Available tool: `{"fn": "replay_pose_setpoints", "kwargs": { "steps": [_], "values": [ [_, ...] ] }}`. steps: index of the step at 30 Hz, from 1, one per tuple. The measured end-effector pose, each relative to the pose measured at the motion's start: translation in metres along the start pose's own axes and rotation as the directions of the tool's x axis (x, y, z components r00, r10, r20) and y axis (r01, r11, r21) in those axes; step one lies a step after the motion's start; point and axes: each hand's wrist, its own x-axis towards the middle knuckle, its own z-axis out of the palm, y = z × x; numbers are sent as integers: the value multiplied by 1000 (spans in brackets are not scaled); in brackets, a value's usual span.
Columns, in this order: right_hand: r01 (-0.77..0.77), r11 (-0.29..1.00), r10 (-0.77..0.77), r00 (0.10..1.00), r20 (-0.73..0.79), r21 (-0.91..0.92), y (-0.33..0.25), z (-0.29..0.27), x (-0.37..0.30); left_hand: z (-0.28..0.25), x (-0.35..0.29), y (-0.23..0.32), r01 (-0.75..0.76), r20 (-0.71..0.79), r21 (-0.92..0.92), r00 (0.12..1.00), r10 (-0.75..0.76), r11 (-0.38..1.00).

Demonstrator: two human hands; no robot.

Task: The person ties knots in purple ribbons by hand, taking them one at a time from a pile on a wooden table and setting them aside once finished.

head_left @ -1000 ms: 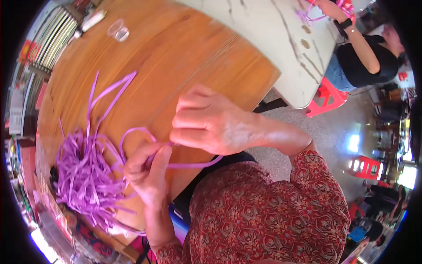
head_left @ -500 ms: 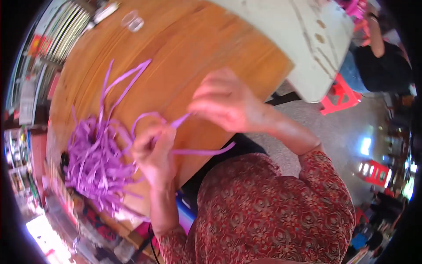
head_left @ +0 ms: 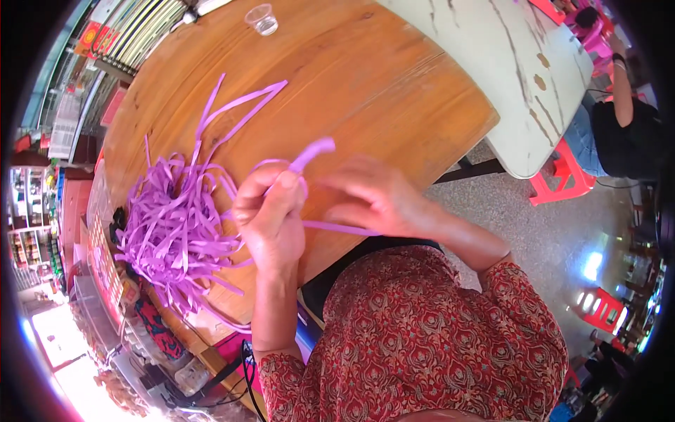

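Note:
My left hand (head_left: 271, 207) pinches a flat purple strip (head_left: 318, 148) between thumb and bent fingers, and a short end stands up beyond the fingertips. Part of the strip curves behind the hand, and another length (head_left: 334, 226) runs out rightward below my right hand. My right hand (head_left: 383, 197) is beside it to the right, blurred by motion, its thumb and fingers apart and nothing visible between them. Left of my left hand, a tangled heap of purple strips (head_left: 176, 228) lies on the wooden table (head_left: 365, 91), with several ends trailing out toward the far side.
A small clear plastic cup (head_left: 263, 21) stands at the table's far side. A white marble-patterned table (head_left: 510, 91) adjoins on the right, with a red stool (head_left: 562, 176) below it. Another person (head_left: 626, 133) in dark clothing sits there. Shelves and boxes line the left.
My right hand has come away from the strip's end at my left hand and moved lower right. That end now points up free. The whole view has shifted slightly.

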Motion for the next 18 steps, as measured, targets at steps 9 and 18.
{"fn": "replay_pose_setpoints", "kwargs": {
  "steps": [9, 18],
  "values": [
    [-112, 946, 8, 946, 325, 303, -17, 51, -2, 24, 7, 54, -120, 250, -149, 956, 154, 982],
    [162, 976, -106, 937, -333, 147, -23, 17, 18, 44, 7, 49, 19, 242, -292, 969, 55, 956]
  ]
}}
